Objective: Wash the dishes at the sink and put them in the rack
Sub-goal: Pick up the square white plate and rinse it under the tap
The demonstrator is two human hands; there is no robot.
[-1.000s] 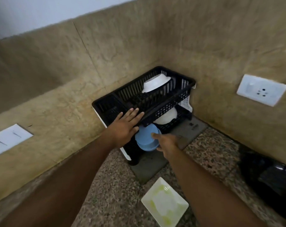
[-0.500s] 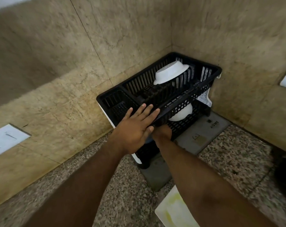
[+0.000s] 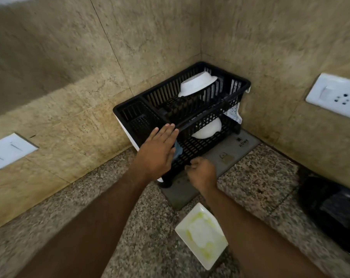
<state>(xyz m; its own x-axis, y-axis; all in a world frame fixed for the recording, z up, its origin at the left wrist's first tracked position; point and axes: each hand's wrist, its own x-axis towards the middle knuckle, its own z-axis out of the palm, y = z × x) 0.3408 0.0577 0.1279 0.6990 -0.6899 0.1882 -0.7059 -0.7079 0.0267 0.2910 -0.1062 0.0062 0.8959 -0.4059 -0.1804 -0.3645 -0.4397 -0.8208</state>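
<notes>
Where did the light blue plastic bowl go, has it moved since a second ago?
Yes. The light blue plastic bowl went from in front of the black plastic dish rack into its lower tier, left of the white bowl.
</notes>
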